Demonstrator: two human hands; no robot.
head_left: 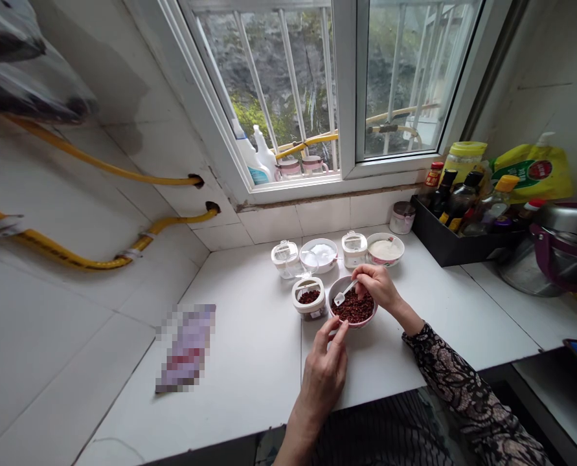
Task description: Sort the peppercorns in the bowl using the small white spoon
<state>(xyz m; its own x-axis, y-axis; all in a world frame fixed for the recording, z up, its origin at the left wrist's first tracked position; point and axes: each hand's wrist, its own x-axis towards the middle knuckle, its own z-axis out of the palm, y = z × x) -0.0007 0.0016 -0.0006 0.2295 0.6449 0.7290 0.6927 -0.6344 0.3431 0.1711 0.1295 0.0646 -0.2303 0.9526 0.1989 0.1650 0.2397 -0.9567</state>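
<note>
My right hand pinches the handle of a small white spoon, whose scoop is over the bowl's contents. Dark red-brown, peppercorn-like spice fills much of the bowl. At the near rim, the fingertips of my left hand hold the bowl's edge. Just left of the bowl stands a clear jar with a white rim, and the same kind of spice shows inside; its clear lid seems to be raised.
Behind are two white-topped clear jars, a bowl of white powder and a bowl of pale grains. A black box of bottles and a steel pot stand right. A blurred purple packet lies left.
</note>
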